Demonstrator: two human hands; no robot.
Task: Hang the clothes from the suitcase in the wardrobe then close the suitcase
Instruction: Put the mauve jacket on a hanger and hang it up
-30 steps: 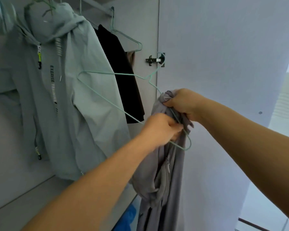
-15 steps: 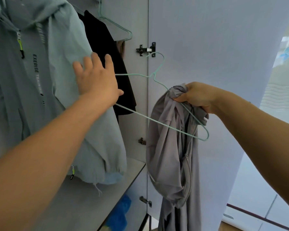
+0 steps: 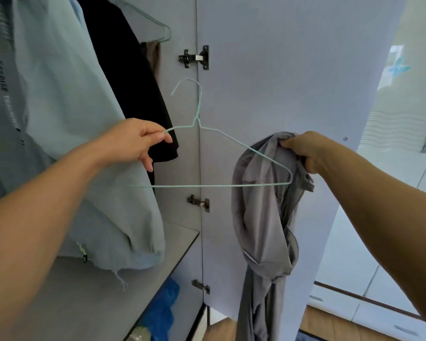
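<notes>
A thin mint-green wire hanger (image 3: 199,148) is held upright in front of the open wardrobe. My left hand (image 3: 135,143) pinches its left shoulder between thumb and forefinger. My right hand (image 3: 305,150) grips a bunched grey garment (image 3: 263,217), which droops down in folds; the hanger's right end lies across the fabric near that hand. Inside the wardrobe hang a pale green hooded jacket (image 3: 67,124) and a black garment (image 3: 130,77). The suitcase is out of view.
The wardrobe door (image 3: 293,82) stands open behind the hanger, with hinges (image 3: 197,57) along its edge. A grey shelf (image 3: 103,291) sits below the jacket, blue plastic (image 3: 161,313) beneath it. An empty hanger (image 3: 155,25) hangs higher up. Wooden floor shows at the bottom.
My left hand came off the pale green jacket and took the hanger's left shoulder. The hanger swung from tilted to upright and level. My right hand kept hold of the grey garment.
</notes>
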